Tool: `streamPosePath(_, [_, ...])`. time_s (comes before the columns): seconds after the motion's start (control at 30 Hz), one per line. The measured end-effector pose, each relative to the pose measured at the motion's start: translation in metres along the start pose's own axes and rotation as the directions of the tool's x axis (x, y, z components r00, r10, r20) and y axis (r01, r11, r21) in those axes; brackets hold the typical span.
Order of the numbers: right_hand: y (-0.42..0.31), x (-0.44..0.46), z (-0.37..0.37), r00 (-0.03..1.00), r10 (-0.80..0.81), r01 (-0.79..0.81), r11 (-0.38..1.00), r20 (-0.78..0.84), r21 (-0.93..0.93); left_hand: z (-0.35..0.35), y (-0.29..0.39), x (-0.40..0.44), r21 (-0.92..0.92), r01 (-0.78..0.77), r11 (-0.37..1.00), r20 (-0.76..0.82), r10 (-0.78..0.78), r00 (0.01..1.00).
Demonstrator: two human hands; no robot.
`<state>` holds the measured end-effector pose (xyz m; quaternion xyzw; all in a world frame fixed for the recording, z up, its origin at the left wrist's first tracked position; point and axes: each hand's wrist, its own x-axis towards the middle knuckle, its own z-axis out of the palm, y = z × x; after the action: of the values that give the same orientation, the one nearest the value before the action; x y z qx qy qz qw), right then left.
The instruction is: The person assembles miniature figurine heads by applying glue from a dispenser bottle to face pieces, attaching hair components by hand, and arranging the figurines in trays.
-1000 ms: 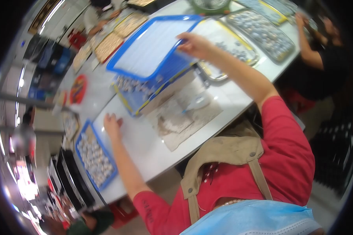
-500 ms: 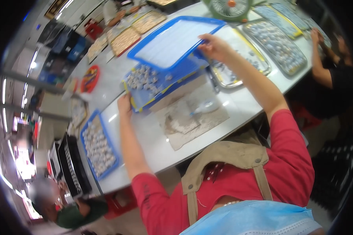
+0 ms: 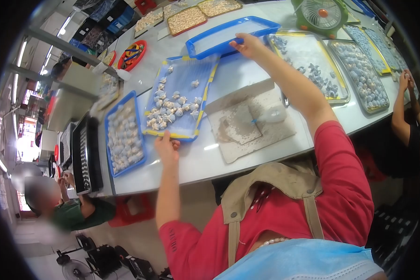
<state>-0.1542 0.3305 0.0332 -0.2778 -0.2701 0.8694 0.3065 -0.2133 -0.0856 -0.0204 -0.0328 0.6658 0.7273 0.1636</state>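
My right hand [image 3: 247, 46] is closed on the near rim of a blue tray [image 3: 219, 36] with a pale bottom, toward the back of the table. Whether that tray rests on the table, I cannot tell. With fingers bent over its near edge, my left hand [image 3: 167, 146] grips a second blue tray [image 3: 184, 77] edged in yellow tape. Small grey-and-white pieces [image 3: 172, 111] lie loose in it, mostly at the near end. Right of this tray, a soiled cardboard sheet [image 3: 228, 147] carries a white squeeze bottle [image 3: 271, 114] with a blue tip.
Left stands a blue-rimmed tray [image 3: 142, 154] full of similar pieces. To the right are a metal tray [image 3: 343, 95] with grey pieces, another filled tray [image 3: 369, 109] and a green fan [image 3: 319, 18]. A red bowl [image 3: 144, 43] stands behind. Co-workers sit at both sides.
The taped tray has swung left out from under the pale-bottomed tray, its pieces now spread toward me. The pale-bottomed tray has moved back, away from me. The camera view has shifted too.
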Motion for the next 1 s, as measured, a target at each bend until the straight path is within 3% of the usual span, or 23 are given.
streamPosePath(0.2, [0.039, 0.019, 0.006, 0.989, 0.128, -0.132, 0.990, 0.075, 0.054, -0.007, -0.003, -0.034, -0.111, -0.010, 0.994, -0.084, 0.000, 0.996])
streamPosePath(0.3, [0.041, 0.005, 0.002, 0.971, 0.237, -0.231, 0.965, 0.037, -0.123, -0.005, -0.005, -0.028, -0.133, -0.017, 0.991, -0.063, 0.009, 0.998])
streamPosePath(0.33, [0.036, -0.004, -0.005, 0.962, 0.220, -0.156, 0.928, 0.161, -0.337, -0.006, -0.008, -0.025, -0.129, -0.025, 0.991, -0.063, 0.017, 0.998])
streamPosePath(0.4, [0.019, -0.025, -0.023, 0.879, 0.259, 0.089, 0.738, 0.401, -0.669, -0.007, -0.015, -0.014, -0.125, -0.043, 0.991, -0.058, 0.036, 0.998])
streamPosePath(0.47, [0.011, -0.058, -0.028, 0.835, 0.216, 0.434, 0.308, 0.506, -0.847, -0.006, -0.016, -0.011, -0.124, -0.045, 0.991, -0.080, 0.036, 0.996])
streamPosePath(0.5, [0.008, -0.077, -0.030, 0.799, 0.221, 0.564, 0.048, 0.559, -0.825, -0.006, -0.016, -0.010, -0.122, -0.047, 0.991, -0.090, 0.036, 0.995])
streamPosePath(0.53, [0.003, -0.100, -0.029, 0.792, 0.293, 0.576, -0.068, 0.536, -0.815, -0.006, -0.016, -0.011, -0.123, -0.046, 0.991, -0.094, 0.034, 0.995])
streamPosePath(0.63, [0.006, -0.116, -0.053, 0.754, 0.360, 0.638, -0.198, 0.550, -0.744, -0.008, -0.021, -0.012, -0.156, -0.062, 0.986, -0.159, 0.036, 0.987])
streamPosePath(0.67, [0.008, -0.123, -0.061, 0.738, 0.296, 0.660, -0.129, 0.607, -0.740, -0.011, -0.022, -0.015, -0.166, -0.054, 0.985, -0.154, 0.028, 0.988])
streamPosePath(0.77, [-0.001, -0.121, -0.070, 0.821, 0.252, 0.561, -0.199, 0.512, -0.803, -0.013, -0.019, -0.028, -0.162, -0.006, 0.987, -0.131, -0.016, 0.991])
streamPosePath(0.87, [0.000, -0.107, -0.076, 0.795, 0.171, 0.607, -0.189, 0.582, -0.772, -0.013, -0.027, -0.045, -0.212, 0.056, 0.976, -0.060, -0.070, 0.996])
streamPosePath(1.0, [0.003, -0.101, -0.077, 0.781, 0.187, 0.624, -0.176, 0.596, -0.761, 0.007, -0.028, -0.099, -0.303, 0.171, 0.938, 0.037, -0.168, 0.985])
